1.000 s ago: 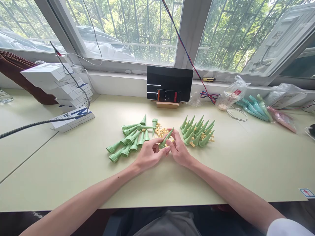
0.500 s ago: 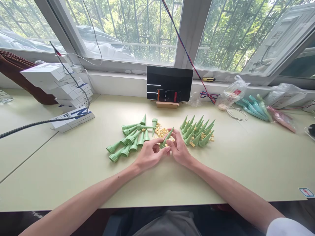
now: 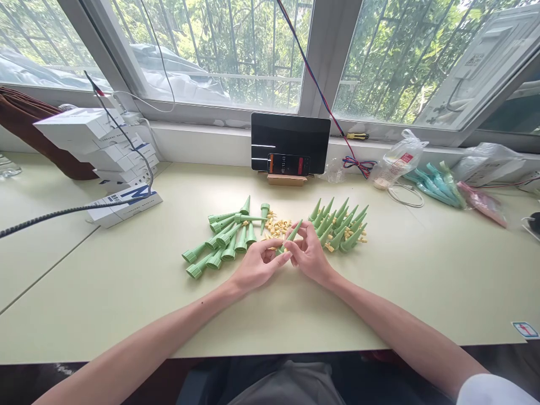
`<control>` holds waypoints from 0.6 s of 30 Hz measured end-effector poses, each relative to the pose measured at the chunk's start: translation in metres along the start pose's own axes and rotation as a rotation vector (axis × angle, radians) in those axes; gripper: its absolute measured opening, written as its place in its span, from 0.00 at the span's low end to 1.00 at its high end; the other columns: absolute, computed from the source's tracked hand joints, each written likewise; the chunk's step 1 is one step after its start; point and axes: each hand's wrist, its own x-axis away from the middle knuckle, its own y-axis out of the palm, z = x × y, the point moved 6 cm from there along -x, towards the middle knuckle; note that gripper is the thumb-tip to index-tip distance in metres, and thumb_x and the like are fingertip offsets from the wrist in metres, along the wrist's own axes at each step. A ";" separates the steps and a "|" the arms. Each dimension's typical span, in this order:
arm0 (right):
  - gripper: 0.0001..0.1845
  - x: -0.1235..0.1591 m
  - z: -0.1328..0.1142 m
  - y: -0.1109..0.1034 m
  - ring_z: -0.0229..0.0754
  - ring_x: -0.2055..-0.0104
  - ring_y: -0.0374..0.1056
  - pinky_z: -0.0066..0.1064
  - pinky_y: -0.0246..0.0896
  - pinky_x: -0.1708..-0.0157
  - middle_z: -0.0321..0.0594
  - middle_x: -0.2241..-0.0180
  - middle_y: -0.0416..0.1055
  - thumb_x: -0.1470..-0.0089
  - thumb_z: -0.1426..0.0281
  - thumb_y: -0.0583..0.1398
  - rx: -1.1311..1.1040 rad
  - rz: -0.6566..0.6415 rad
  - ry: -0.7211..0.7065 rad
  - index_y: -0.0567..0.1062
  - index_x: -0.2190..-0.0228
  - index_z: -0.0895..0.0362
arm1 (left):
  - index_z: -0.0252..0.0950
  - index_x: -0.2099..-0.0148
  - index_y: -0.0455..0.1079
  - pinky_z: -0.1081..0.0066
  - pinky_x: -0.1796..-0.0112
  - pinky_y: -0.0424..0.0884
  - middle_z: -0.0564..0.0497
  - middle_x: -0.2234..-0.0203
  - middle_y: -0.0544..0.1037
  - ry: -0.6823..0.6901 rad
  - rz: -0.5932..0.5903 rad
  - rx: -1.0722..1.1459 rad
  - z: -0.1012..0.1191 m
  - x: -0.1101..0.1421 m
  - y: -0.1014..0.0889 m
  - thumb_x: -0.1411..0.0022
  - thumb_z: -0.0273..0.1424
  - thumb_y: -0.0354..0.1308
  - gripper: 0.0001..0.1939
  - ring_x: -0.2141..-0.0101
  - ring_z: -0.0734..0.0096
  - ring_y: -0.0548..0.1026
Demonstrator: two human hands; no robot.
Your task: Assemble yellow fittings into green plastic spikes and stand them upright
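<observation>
left hand (image 3: 255, 268) and right hand (image 3: 314, 261) pinching 1 green tapered plastic spike (image 3: 295, 231); slack fingertips could drop it among small yellow plastic pegs (image 3: 277, 226).

"What colour is seen on the spikes (image 3: 231, 235)?"

"Green is shown, while the small pieces (image 3: 278, 226) are coloured pale yellow."

"And the tabletop (image 3: 274, 320)?"

"It is tinted pale yellow-green. The boxes (image 3: 124, 208) are coloured white and marked with blue. Red and blue are streaked along the cord (image 3: 311, 71); the tablet (image 3: 312, 136) is finished in black."
</observation>
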 end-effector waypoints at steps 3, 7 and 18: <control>0.20 0.000 -0.001 -0.001 0.26 0.81 0.62 0.19 0.57 0.87 0.31 0.63 0.67 0.43 0.57 0.63 -0.001 0.014 0.016 0.59 0.59 0.51 | 0.34 0.53 0.75 0.73 0.79 0.45 0.59 0.83 0.52 0.008 -0.003 -0.003 0.001 0.000 0.001 0.38 0.45 0.58 0.20 0.80 0.78 0.48; 0.20 0.000 -0.002 0.001 0.26 0.83 0.62 0.20 0.58 0.88 0.32 0.63 0.67 0.43 0.57 0.62 0.006 0.005 0.023 0.59 0.57 0.50 | 0.34 0.52 0.75 0.74 0.79 0.47 0.58 0.83 0.58 0.015 -0.002 -0.038 0.001 0.000 0.001 0.37 0.43 0.58 0.20 0.81 0.79 0.49; 0.21 0.002 0.004 0.008 0.30 0.80 0.70 0.28 0.72 0.83 0.42 0.50 0.65 0.37 0.57 0.56 0.062 -0.093 0.052 0.55 0.47 0.47 | 0.32 0.53 0.75 0.76 0.81 0.52 0.57 0.84 0.66 0.093 0.085 -0.192 0.011 0.000 -0.004 0.36 0.40 0.57 0.17 0.83 0.80 0.55</control>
